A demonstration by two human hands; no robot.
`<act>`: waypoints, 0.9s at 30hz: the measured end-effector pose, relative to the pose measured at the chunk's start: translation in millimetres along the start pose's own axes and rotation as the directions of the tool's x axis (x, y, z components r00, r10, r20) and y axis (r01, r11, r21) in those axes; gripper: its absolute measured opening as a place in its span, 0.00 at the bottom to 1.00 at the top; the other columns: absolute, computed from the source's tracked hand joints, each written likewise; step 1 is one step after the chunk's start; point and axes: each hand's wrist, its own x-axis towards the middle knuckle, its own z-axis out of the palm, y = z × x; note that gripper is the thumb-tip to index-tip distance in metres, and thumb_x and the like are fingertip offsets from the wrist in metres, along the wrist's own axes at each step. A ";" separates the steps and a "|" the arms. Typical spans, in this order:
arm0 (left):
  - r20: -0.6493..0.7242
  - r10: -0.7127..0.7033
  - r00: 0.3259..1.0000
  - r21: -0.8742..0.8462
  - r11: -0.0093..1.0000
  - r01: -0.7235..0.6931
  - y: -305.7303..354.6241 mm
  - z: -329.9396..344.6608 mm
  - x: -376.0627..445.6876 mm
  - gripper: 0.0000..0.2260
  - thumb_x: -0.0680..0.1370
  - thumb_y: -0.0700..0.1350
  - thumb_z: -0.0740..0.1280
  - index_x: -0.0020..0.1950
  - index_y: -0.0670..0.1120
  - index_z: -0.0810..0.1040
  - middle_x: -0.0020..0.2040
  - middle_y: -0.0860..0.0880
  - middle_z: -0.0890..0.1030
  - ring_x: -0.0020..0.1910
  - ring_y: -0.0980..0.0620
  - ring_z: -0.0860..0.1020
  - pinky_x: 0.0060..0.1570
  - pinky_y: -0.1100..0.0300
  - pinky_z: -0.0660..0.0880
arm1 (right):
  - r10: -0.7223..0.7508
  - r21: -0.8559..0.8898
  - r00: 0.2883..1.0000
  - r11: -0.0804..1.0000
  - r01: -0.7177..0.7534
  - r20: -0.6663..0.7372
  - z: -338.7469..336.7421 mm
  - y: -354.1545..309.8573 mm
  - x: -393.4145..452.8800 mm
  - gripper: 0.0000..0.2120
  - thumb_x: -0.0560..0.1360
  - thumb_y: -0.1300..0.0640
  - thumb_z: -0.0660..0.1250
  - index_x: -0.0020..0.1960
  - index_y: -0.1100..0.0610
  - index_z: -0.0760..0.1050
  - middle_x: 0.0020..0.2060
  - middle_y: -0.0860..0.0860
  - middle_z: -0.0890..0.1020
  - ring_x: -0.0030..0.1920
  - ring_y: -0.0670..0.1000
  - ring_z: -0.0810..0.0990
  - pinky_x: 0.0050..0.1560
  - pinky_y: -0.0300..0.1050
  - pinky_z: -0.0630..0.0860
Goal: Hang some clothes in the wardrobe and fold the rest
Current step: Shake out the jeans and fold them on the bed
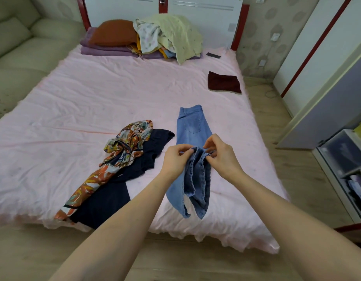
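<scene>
Bed: pink sheet; all loose clothes are laid on it.
Jeans: long axis runs away from the person, waistband far, leg ends lifted at the near edge.
Left hand: fingers are curled, pinching the left side of the gathered hems.
Right hand: fingers are curled, pinching the right side; both hands are equally near.
Coming move (judged): hems are to be carried along the axis toward the waistband.
</scene>
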 end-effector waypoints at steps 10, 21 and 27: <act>0.060 0.362 0.930 0.442 0.826 -0.350 1.9 -14.9 -4.1 0.11 0.73 0.33 0.65 0.46 0.45 0.85 0.44 0.49 0.82 0.43 0.51 0.80 0.45 0.59 0.77 | -0.085 -0.191 0.987 0.975 0.110 0.135 -2.9 3.4 -5.2 0.12 0.71 0.72 0.63 0.48 0.57 0.70 0.44 0.53 0.79 0.44 0.53 0.77 0.46 0.45 0.76; 0.000 0.121 0.993 0.224 0.967 -0.118 -2.5 8.5 -32.7 0.04 0.75 0.40 0.68 0.45 0.48 0.81 0.41 0.55 0.83 0.40 0.61 0.81 0.44 0.66 0.77 | -0.019 -0.083 0.999 0.996 0.016 -0.028 20.4 5.8 -34.1 0.07 0.72 0.68 0.65 0.45 0.58 0.70 0.40 0.52 0.79 0.40 0.51 0.77 0.41 0.45 0.76; -0.015 0.063 0.998 0.193 0.979 -0.059 -3.8 11.9 -39.5 0.04 0.73 0.39 0.72 0.42 0.47 0.79 0.37 0.55 0.82 0.38 0.63 0.80 0.40 0.71 0.75 | -0.011 -0.078 0.999 0.997 0.007 -0.044 27.0 12.3 -44.4 0.16 0.73 0.69 0.63 0.59 0.57 0.73 0.48 0.45 0.75 0.43 0.46 0.75 0.46 0.37 0.72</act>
